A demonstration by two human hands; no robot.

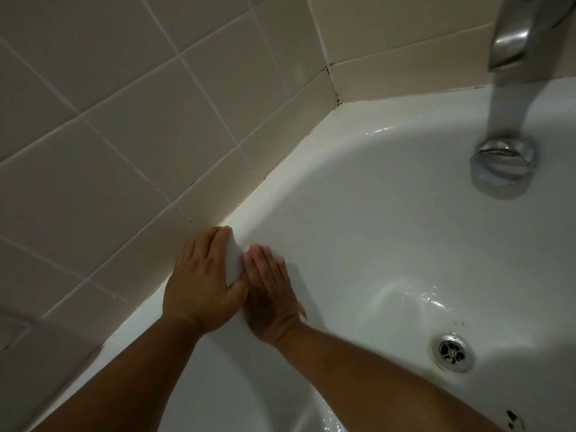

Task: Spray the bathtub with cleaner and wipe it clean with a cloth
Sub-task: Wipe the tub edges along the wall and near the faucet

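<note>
Beige wall tiles (131, 126) with pale grout meet the rim of a white bathtub (374, 232) at a dark-spotted corner seam. At upper right a metal spout (514, 35) lets a stream of water fall past a round chrome overflow cover (503, 166). The tub floor shines wet around the drain (452, 353).

Both forearms reach in from the lower edge, and the hands lie side by side on the tub's far rim and inner wall. The left hand (202, 279) sits on the rim against the tiles. Its grip is closed on a white cloth (234, 260), with bent fingertips above and the thumb below. The right hand (271, 294) lies flat, its grip open and its fingers straight, pressing the sloping wall. Its fingertips (259, 252) are at the cloth's edge.
</note>
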